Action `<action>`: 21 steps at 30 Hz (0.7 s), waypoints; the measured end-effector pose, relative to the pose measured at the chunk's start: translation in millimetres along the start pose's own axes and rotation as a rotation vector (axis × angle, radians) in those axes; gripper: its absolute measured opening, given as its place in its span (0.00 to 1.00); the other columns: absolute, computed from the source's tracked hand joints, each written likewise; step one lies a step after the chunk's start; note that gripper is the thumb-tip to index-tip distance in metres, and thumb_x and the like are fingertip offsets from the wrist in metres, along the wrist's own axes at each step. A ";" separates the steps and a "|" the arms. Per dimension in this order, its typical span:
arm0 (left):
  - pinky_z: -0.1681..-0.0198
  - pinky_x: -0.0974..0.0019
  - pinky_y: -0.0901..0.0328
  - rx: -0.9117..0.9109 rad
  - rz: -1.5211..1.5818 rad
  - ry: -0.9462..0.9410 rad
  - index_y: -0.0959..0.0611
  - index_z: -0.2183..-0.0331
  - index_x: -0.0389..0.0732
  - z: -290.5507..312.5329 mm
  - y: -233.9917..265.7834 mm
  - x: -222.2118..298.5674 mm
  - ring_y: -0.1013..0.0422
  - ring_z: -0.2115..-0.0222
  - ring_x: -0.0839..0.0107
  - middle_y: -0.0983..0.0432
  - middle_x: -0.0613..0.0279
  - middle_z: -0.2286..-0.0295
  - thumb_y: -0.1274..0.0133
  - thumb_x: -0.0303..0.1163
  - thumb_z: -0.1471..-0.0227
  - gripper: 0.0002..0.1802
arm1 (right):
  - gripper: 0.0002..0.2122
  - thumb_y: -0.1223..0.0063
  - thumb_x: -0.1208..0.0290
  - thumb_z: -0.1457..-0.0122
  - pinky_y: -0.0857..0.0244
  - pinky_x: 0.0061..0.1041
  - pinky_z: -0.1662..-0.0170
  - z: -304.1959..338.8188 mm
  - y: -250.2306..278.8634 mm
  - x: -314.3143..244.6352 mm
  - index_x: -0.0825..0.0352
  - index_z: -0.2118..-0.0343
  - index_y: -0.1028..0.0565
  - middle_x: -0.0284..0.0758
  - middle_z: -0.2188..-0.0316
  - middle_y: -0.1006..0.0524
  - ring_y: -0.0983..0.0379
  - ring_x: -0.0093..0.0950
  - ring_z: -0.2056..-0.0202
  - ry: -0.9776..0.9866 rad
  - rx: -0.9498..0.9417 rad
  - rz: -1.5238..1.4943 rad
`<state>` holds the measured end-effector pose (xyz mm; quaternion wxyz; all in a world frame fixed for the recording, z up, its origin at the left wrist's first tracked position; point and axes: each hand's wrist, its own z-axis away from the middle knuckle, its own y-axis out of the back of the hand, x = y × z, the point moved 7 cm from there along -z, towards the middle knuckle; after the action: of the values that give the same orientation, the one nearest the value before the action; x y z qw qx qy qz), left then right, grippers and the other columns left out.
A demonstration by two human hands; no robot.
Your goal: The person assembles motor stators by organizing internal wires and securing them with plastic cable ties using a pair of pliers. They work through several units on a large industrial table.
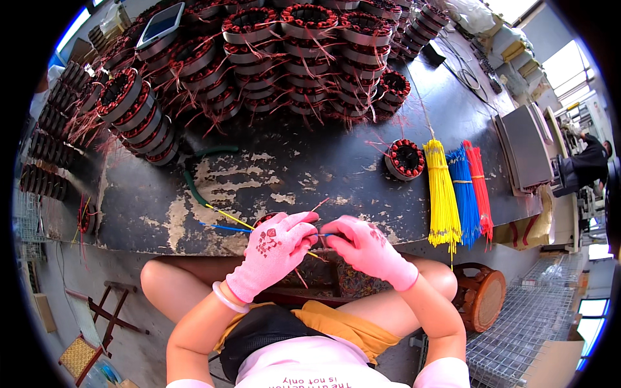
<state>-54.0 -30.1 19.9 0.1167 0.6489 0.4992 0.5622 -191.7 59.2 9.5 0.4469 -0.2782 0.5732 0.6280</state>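
Both hands wear pink gloves and meet at the table's front edge. My left hand is closed, thumb and fingertips pinching thin wires. A blue wire and a yellow wire stick out to its left, and thin reddish leads show above and below its fingers. My right hand is closed in a pinch, fingertips almost touching the left's, with a bit of blue wire at them. Partly hidden behind my left hand is a wound motor stator. Green-handled pliers lie beyond it; the yellow wire's far end meets one handle.
Tall stacks of red-wound stators fill the table's back. One single stator stands right of centre, beside yellow, blue and red wire bundles. A phone-like device rests on a stack. A wooden stool is at right.
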 end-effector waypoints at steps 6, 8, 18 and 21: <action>0.58 0.58 0.28 0.012 0.021 -0.002 0.16 0.65 0.41 -3.0 0.3 1.3 0.23 0.64 0.59 0.18 0.62 0.53 0.38 0.24 0.54 0.10 | 0.09 0.41 0.69 0.41 0.31 0.24 0.64 0.7 -0.1 -17.2 0.64 0.59 0.21 0.32 0.65 0.20 0.24 0.25 0.67 0.327 0.176 0.370; 0.58 0.58 0.28 -0.007 0.012 -0.003 0.16 0.65 0.41 -4.2 0.8 3.0 0.23 0.64 0.59 0.19 0.62 0.52 0.38 0.24 0.53 0.10 | 0.09 0.43 0.68 0.38 0.32 0.23 0.65 -9.3 -12.0 17.0 0.66 0.60 0.22 0.31 0.68 0.21 0.26 0.20 0.69 -0.156 0.006 -0.199; 0.59 0.58 0.28 -0.001 0.029 -0.008 0.17 0.64 0.42 -3.2 0.4 1.3 0.24 0.65 0.59 0.20 0.62 0.50 0.38 0.24 0.54 0.11 | 0.16 0.32 0.63 0.49 0.27 0.36 0.63 9.8 -2.8 -27.1 0.64 0.59 0.20 0.36 0.66 0.19 0.22 0.39 0.66 0.449 0.397 0.646; 0.60 0.58 0.27 -0.020 0.016 -0.022 0.18 0.64 0.44 -2.0 -0.3 1.0 0.24 0.65 0.61 0.20 0.65 0.50 0.38 0.26 0.53 0.11 | 0.09 0.42 0.69 0.39 0.30 0.27 0.62 1.4 -22.9 29.8 0.67 0.59 0.21 0.37 0.67 0.20 0.23 0.27 0.69 -0.234 -0.018 -0.370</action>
<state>-56.0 -30.0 20.9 0.1243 0.6579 0.4872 0.5607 -184.6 66.4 -26.7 0.6156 -0.3075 0.4510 0.5685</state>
